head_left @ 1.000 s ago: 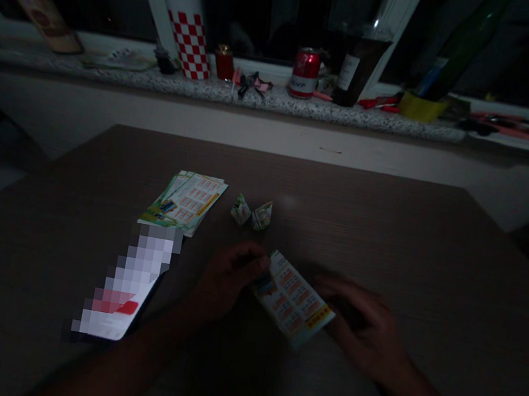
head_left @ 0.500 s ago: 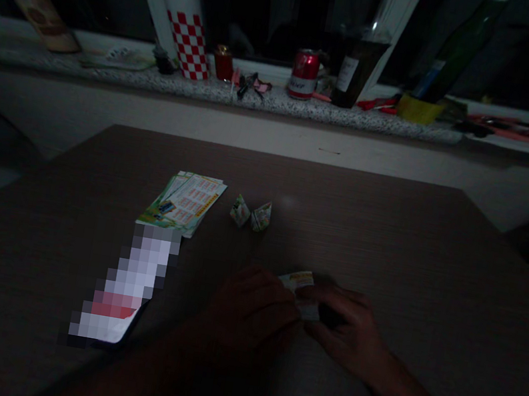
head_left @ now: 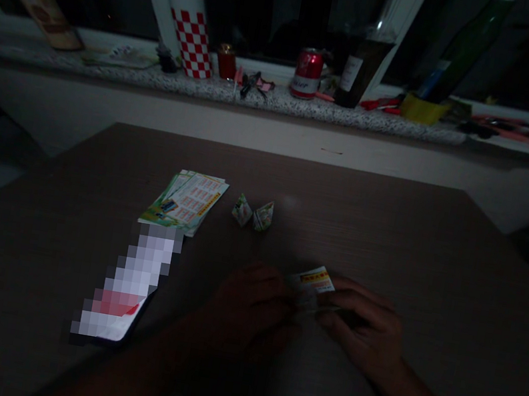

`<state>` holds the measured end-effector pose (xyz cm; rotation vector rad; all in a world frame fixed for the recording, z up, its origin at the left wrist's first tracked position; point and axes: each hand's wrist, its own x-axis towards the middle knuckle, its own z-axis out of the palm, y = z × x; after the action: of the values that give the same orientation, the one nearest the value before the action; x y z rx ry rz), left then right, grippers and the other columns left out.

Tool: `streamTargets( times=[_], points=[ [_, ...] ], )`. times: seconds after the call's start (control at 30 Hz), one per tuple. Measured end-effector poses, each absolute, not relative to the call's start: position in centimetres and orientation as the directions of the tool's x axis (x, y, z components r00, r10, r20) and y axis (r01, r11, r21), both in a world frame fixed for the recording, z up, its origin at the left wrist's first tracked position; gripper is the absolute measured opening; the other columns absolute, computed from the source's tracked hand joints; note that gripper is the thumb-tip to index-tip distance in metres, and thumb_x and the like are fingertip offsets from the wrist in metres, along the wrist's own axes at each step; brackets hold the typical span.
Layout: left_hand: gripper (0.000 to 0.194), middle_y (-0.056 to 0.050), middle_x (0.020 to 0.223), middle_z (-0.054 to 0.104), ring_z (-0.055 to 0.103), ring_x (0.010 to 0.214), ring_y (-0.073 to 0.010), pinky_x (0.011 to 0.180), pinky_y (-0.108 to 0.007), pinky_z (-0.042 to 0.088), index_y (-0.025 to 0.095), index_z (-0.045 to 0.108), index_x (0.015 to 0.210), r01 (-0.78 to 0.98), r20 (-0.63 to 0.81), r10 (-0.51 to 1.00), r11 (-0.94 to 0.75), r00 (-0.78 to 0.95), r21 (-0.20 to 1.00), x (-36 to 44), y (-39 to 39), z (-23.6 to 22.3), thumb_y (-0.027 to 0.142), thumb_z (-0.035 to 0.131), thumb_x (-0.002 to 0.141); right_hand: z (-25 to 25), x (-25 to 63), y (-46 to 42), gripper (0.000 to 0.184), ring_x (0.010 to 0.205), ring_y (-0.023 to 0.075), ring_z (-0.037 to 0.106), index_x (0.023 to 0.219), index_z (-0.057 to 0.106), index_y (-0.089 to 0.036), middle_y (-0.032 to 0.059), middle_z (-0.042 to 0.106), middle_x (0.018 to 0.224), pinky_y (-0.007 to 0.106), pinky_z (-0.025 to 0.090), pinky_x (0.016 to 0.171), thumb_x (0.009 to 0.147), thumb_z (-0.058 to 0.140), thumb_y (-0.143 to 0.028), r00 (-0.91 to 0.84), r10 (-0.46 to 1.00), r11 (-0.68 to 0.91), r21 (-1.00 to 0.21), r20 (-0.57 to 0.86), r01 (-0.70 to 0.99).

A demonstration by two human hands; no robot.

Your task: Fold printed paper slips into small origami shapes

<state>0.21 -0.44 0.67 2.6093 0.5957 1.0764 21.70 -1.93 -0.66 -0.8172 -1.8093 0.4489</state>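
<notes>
Card point(head_left: 319, 279) turned, between left hand point(head_left: 254, 304) and right hand point(head_left: 366, 323)

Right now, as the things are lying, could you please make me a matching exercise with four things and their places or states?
1. printed card
2. card pile
3. phone
4. red can

A. upright on the windowsill
B. at the fingers of the left hand and right hand
C. on the table, screen lit
D. overlapping loosely on the table

Right pairs: 1-B, 2-D, 3-C, 4-A
</notes>
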Motion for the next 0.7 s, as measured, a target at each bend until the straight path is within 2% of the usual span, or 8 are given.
streamTargets(
  times=[0.1,0.17,0.3,0.37,0.47,0.6,0.7],
  points=[
    [0.007,-0.008,0.084,0.067,0.059,0.079,-0.0195,0.073,-0.036,0.049,0.015,0.062,0.085,0.277,0.598,0.504,-0.857,0.623,0.433,-0.01,-0.56,1.01,0.021,0.058,0.084,-0.52,21.66,-1.95,0.007,0.073,0.0214,0.073,0.083,0.07,-0.019,0.0074,0.075,0.082,0.029,0.06,0.062,0.076,0.072,-0.017,-0.208,0.715,0.693,-0.637,0.668,0.337],
    [0.011,-0.008,0.088,0.065,0.059,0.082,-0.0201,0.074,-0.036,0.049,0.017,0.061,0.092,0.293,0.6,0.567,-0.817,0.564,0.497,-0.2,-0.62,0.95,0.022,0.059,0.083,-0.52,21.56,-1.94,0.01,0.072,0.021,0.073,0.083,0.069,-0.02,0.0071,0.075,0.083,0.029,0.06,0.062,0.075,0.072,-0.015,-0.226,0.714,0.696,-0.635,0.663,0.335],
    [0.039,-0.009,0.104,0.061,0.058,0.094,-0.0224,0.079,-0.037,0.05,0.021,0.054,0.114,0.323,0.522,0.699,-0.701,0.489,0.636,-0.2,-0.68,0.42,0.028,0.068,0.078,-0.52,21.22,-1.96,0.015,0.071,0.019,0.071,0.086,0.067,-0.019,0.006,0.074,0.081,0.029,0.059,0.063,0.074,0.071,-0.011,-0.309,0.703,0.711,-0.642,0.64,0.287],
    [0.046,-0.009,0.107,0.06,0.059,0.096,-0.0226,0.08,-0.036,0.051,0.022,0.053,0.118,0.317,0.466,0.728,-0.657,0.503,0.684,0.0,-0.65,0.18,0.031,0.071,0.077,-0.59,21.13,-2.05,0.017,0.072,0.0185,0.07,0.086,0.064,-0.02,0.0049,0.072,0.079,0.028,0.058,0.063,0.074,0.07,-0.01,-0.336,0.7,0.713,-0.645,0.63,0.274],
    [0.035,-0.007,0.099,0.064,0.062,0.089,-0.0198,0.076,-0.032,0.052,0.02,0.059,0.111,0.264,0.449,0.714,-0.648,0.538,0.714,0.37,-0.5,0.06,0.029,0.07,0.079,-0.86,21.18,-2.31,0.02,0.069,0.0167,0.069,0.086,0.059,-0.021,0.0024,0.07,0.077,0.026,0.056,0.062,0.073,0.071,-0.011,-0.349,0.715,0.697,-0.649,0.605,0.304],
    [0.014,-0.006,0.083,0.067,0.063,0.078,-0.0167,0.069,-0.028,0.051,0.016,0.067,0.097,0.242,0.492,0.67,-0.696,0.555,0.676,0.68,-0.3,0.15,0.024,0.062,0.086,-1.2,21.36,-2.67,0.024,0.069,0.016,0.068,0.091,0.056,-0.022,0.0025,0.07,0.079,0.026,0.055,0.062,0.074,0.072,-0.014,-0.325,0.758,0.651,-0.681,0.565,0.335],
    [0.011,-0.006,0.078,0.068,0.063,0.075,-0.0163,0.067,-0.027,0.05,0.016,0.068,0.088,0.255,0.527,0.665,-0.717,0.529,0.649,0.67,-0.26,0.12,0.024,0.06,0.088,-1.08,21.37,-2.74,0.028,0.073,0.0167,0.07,0.099,0.058,-0.021,0.0038,0.072,0.083,0.025,0.056,0.064,0.076,0.072,-0.015,-0.279,0.791,0.611,-0.712,0.544,0.345]
  ],
)
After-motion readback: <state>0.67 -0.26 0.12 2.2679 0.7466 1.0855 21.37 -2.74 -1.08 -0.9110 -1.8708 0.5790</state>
